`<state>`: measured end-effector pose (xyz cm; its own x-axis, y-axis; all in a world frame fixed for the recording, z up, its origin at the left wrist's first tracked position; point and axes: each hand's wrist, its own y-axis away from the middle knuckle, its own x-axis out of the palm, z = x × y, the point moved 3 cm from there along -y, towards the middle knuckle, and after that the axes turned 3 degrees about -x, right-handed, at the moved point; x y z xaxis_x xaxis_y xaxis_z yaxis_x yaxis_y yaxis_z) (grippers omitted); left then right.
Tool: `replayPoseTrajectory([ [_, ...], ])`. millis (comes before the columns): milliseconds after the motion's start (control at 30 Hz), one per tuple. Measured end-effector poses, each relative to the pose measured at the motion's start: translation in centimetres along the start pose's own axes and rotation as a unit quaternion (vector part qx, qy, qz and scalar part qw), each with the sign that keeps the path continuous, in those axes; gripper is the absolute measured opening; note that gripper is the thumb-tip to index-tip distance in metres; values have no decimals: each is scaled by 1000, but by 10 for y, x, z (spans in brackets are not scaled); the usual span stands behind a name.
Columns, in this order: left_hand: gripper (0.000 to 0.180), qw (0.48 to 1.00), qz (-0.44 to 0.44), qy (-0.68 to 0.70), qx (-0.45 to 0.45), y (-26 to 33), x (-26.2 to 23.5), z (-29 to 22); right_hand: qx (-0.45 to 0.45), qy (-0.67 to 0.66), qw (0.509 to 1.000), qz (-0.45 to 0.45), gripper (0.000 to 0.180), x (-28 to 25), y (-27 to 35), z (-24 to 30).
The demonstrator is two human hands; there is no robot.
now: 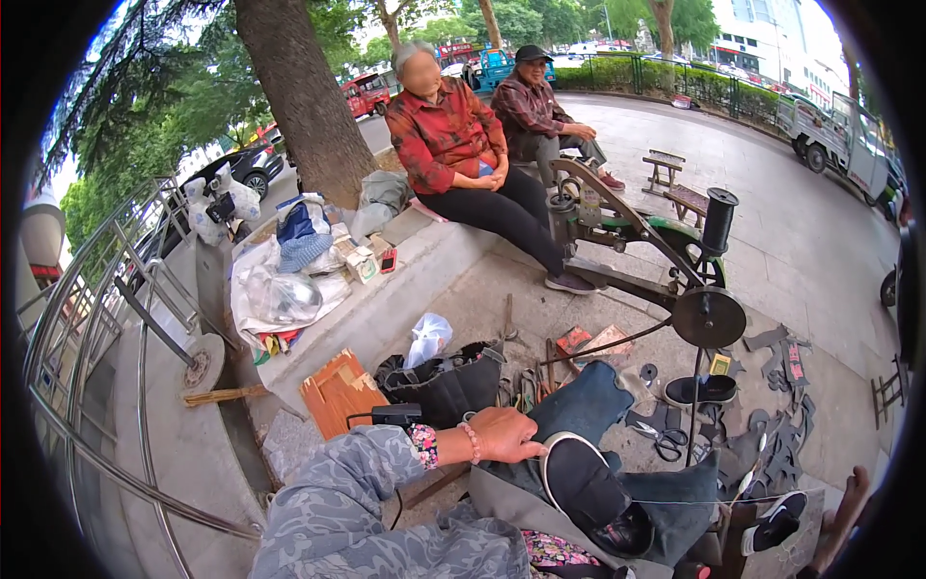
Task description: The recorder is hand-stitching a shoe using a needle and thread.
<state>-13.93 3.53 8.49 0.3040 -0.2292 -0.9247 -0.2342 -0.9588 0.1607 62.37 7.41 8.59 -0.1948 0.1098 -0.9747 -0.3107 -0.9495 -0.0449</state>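
Note:
My left hand (502,435), with a beaded bracelet at the wrist, reaches across my lap. Its bent fingers grip the pale rim of a black shoe (584,482) lying on a dark blue-green cloth (675,497) over my knees. From the shoe's lower end a thin light thread (690,502) runs off to the right. Near the right rim, roughly in line with the thread, a dark finger-like shape appears, perhaps my right hand (849,497); its fingers cannot be made out. Another black shoe with a white sole (775,524) stands just left of it.
A hand-cranked shoe-stitching machine (709,317) stands ahead. Scissors (661,441), leather scraps (772,454) and another black shoe (701,389) lie on the ground. A black tool bag (449,391) and wooden board (340,391) are at left. Two people sit beyond, one on the stone ledge (386,304).

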Motion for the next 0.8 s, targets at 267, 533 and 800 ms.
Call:
replayPoseTrajectory([
  [267,19,982,75,57,161,0,-17,-2,-446,-354,811,132,36,70,79,368],
  [533,25,973,97,7,209,-3,-42,-12,-539,-352,728,235,42,132,152,537],
  [800,56,951,97,-161,246,14,-45,-24,-530,-372,745,159,18,138,161,525],
])
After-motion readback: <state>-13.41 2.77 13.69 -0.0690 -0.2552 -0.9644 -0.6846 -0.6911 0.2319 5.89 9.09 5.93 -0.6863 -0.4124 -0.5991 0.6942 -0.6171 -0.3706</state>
